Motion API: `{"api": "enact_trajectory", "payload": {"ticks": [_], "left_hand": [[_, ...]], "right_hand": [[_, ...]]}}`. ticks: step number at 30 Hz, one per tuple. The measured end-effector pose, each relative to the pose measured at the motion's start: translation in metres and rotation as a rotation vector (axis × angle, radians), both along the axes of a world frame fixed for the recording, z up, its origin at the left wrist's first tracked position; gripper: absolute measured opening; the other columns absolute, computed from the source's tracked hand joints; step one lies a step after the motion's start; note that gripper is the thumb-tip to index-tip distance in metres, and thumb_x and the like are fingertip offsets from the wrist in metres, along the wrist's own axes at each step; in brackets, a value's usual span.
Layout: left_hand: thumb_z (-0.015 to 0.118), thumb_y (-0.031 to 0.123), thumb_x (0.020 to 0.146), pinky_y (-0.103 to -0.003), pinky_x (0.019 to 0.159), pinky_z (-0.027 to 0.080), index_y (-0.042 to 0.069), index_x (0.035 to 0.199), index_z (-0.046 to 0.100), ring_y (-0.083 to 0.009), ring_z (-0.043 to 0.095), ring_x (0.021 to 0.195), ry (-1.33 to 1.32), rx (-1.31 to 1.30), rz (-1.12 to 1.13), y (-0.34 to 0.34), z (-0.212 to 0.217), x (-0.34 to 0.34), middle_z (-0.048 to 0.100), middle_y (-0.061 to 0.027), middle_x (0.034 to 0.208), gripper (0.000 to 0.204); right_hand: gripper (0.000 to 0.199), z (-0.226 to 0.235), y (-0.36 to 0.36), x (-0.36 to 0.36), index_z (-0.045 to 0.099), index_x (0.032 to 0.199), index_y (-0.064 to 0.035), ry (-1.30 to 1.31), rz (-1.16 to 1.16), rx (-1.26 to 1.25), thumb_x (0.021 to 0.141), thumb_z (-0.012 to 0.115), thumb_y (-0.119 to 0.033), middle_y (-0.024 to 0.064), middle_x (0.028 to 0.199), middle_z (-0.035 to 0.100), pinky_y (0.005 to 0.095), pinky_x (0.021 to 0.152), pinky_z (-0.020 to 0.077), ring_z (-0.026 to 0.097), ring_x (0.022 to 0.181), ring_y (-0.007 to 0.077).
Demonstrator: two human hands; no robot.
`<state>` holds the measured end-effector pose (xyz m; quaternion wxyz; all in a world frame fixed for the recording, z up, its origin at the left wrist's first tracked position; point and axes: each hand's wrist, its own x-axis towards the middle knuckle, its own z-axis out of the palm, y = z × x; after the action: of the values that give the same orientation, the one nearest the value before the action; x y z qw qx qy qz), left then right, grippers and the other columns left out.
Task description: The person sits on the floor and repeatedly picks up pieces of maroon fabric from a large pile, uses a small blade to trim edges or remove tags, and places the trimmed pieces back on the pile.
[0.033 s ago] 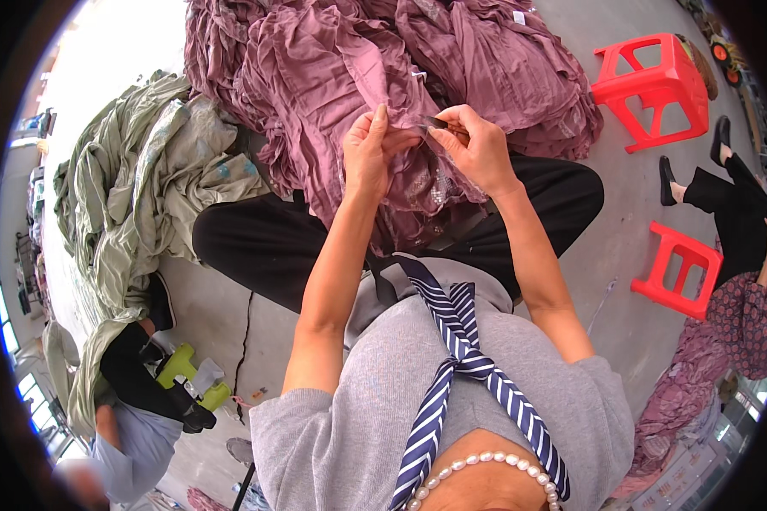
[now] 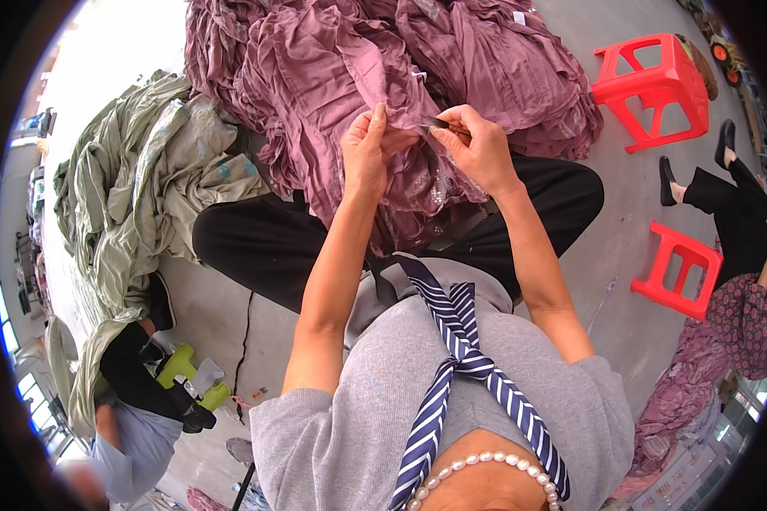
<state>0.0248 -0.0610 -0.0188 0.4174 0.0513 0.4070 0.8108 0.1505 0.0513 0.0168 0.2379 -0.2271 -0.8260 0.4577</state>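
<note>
Co-worker's shoe (image 2: 727,134) lower, near red stool (image 2: 689,89)

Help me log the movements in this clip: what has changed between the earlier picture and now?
At the hands and cloth, nothing visibly changed; nothing was taken hold of or let go. The left hand still pinches the mauve cloth, and the right hand still holds a small dark tool. The green cloth also stayed put.
</note>
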Motion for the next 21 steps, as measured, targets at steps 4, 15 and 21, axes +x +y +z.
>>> {"api": "enact_trajectory", "payload": {"ticks": [4, 15, 21], "left_hand": [[0.053, 0.022, 0.091, -0.031, 0.064, 0.055, 0.004, 0.085, 0.053, -0.0193, 0.065, 0.066, 0.118, -0.036, 0.040, 0.000, 0.002, -0.003, 0.061, -0.0076, 0.073, 0.019], [0.053, 0.022, 0.092, -0.030, 0.064, 0.054, 0.003, 0.086, 0.055, -0.0129, 0.061, 0.066, 0.215, -0.053, 0.177, -0.001, -0.002, -0.011, 0.061, -0.0041, 0.078, 0.020], [0.054, 0.022, 0.091, -0.031, 0.059, 0.056, 0.004, 0.084, 0.054, -0.0132, 0.060, 0.061, 0.035, 0.020, 0.111, -0.003, 0.003, -0.010, 0.060, -0.0055, 0.074, 0.019]], "right_hand": [[0.019, -0.008, 0.001, -0.002, 0.057, 0.090, 0.0011, 0.034, 0.030, -0.227, 0.084, 0.064, -0.015, 0.0079, 0.076, 0.064, 0.0248, 0.061, 0.0475, 0.061, 0.070, 0.0102], [0.021, -0.017, -0.003, -0.016, 0.056, 0.091, 0.0006, 0.068, 0.023, -0.198, 0.083, 0.064, -0.017, 0.0083, 0.076, 0.063, 0.0234, 0.063, 0.0473, 0.060, 0.068, 0.0104], [0.023, -0.014, -0.009, -0.019, 0.057, 0.091, -0.0022, 0.107, -0.035, 0.030, 0.080, 0.067, -0.019, 0.0092, 0.075, 0.064, 0.0267, 0.058, 0.0485, 0.064, 0.065, 0.0174]]}}
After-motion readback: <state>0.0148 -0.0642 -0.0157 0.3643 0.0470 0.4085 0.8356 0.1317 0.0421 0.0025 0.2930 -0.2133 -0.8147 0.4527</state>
